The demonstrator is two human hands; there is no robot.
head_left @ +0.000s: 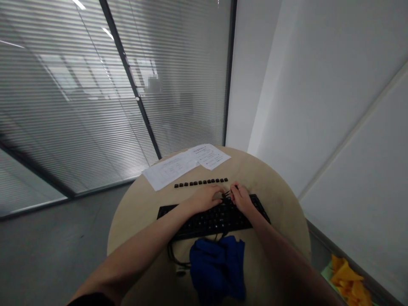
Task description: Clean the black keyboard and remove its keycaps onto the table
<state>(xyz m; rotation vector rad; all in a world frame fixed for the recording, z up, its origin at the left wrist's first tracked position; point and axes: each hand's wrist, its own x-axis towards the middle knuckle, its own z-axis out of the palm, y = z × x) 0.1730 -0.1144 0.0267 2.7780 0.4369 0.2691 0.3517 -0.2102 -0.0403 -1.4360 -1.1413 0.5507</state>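
Note:
A black keyboard [216, 221] lies on the round table, turned so that its cable side faces me. Over its far edge, my right hand [241, 199] is closed around a small keycap puller [227, 194], whose thin dark wires point left. My left hand [207, 198] meets those wires with thumb and fingers pinched at what looks like a black keycap [223, 196]; its details are too small to make out. Beyond both hands, a row of several loose black keycaps [200, 182] stretches across the table.
Printed sheets of paper [172, 169] lie at the table's [283, 212] far left edge. A crumpled blue cloth [216, 267] and a looped black cable [172, 255] are nearest me. Yellow cloth [347, 278] sits on the floor at right, by the white wall [334, 106].

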